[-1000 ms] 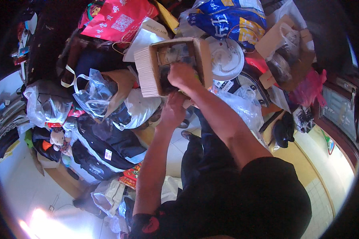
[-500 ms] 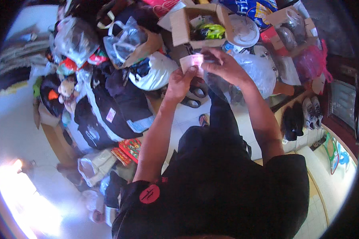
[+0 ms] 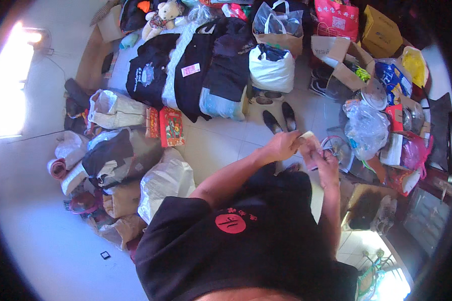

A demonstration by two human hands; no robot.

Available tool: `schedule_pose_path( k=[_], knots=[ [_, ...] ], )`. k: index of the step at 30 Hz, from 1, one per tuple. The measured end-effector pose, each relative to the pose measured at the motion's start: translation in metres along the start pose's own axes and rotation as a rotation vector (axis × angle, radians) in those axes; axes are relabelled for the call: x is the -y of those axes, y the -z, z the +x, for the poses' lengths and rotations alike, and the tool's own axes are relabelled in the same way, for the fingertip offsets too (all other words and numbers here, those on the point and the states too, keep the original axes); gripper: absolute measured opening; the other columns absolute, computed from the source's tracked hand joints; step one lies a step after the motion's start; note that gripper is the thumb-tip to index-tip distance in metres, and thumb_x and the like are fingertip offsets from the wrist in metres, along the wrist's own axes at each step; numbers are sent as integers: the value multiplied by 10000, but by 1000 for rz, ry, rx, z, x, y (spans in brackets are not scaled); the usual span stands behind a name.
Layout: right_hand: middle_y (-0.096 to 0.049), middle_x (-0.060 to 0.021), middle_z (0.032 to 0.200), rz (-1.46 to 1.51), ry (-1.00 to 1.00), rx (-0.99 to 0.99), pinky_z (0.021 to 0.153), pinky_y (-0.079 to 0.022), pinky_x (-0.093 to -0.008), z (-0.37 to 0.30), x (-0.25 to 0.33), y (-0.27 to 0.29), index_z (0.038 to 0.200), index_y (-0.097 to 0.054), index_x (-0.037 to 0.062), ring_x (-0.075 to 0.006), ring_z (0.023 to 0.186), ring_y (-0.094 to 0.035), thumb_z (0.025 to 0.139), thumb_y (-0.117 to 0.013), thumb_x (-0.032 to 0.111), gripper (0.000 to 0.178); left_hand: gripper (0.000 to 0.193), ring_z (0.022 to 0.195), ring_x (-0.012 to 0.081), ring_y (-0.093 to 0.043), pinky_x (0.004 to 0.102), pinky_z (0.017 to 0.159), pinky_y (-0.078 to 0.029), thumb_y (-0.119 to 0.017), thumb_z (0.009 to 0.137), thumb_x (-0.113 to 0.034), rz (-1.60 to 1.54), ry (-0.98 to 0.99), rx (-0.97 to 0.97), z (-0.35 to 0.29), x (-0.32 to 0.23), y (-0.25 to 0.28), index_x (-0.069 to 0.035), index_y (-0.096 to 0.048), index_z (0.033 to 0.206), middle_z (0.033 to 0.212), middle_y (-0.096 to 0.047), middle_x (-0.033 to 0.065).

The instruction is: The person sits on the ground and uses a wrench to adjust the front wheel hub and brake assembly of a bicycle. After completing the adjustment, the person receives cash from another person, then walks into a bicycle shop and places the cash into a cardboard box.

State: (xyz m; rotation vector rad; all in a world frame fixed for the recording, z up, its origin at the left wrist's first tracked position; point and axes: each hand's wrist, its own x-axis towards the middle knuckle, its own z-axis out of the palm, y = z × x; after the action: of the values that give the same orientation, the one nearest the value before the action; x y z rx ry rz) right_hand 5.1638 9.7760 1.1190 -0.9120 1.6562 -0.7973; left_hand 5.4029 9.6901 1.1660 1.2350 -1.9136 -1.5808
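Observation:
A pinkish paper slip (image 3: 311,147), much like a banknote, is held up in front of my body. My right hand (image 3: 327,167) pinches its lower end between thumb and fingers. At its upper left edge my left hand (image 3: 283,146) is closed, fingertips on the paper. Whether it is one sheet or several I cannot make out. A similar pink slip (image 3: 191,69) lies flat on the black clothes (image 3: 195,88) spread over a low bed-like surface to the far left.
Dark shoes (image 3: 280,118) stand on the tiled floor (image 3: 213,143) beyond my hands. A white bag (image 3: 271,69), an open cardboard box (image 3: 350,80) and a clear plastic bag (image 3: 365,129) stand beyond and to the right. Filled sacks (image 3: 166,181) crowd the left side.
The view has swung to the right and back, so the bed and bags show further up. My hands keep the slip between them; the left hand has curled closer round its edge.

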Motion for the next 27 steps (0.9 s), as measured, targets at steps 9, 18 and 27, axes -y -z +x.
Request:
schedule_pose_path(
  k=[9,18,27],
  knots=[
    [-728,-39,845,412,77,-130,675,-532,-302,-174,-32,60,992,-771,-16,-124,743,-664,951,-817,185,210,205,818,232,-773,431,715,-614,-585,1080,-179,-9,19,179,-61,23,-145,-40,-721,1144,938,-777,129],
    [-685,-44,767,601,-191,-801,562,-475,-286,-415,-148,166,952,-718,-14,-110,627,-598,962,-805,264,292,266,693,126,-684,301,626,-520,-628,1100,-248,-191,28,697,-116,-107,-370,-14,-727,1180,921,-757,58],
    [-683,-14,821,988,21,-1275,563,-442,-253,-553,-256,243,1065,-733,23,-75,628,-561,1005,-784,289,277,317,672,127,-690,286,597,-495,-635,1111,-340,-95,-46,1015,-172,-199,-582,-42,-718,1179,908,-764,64]
  ],
)
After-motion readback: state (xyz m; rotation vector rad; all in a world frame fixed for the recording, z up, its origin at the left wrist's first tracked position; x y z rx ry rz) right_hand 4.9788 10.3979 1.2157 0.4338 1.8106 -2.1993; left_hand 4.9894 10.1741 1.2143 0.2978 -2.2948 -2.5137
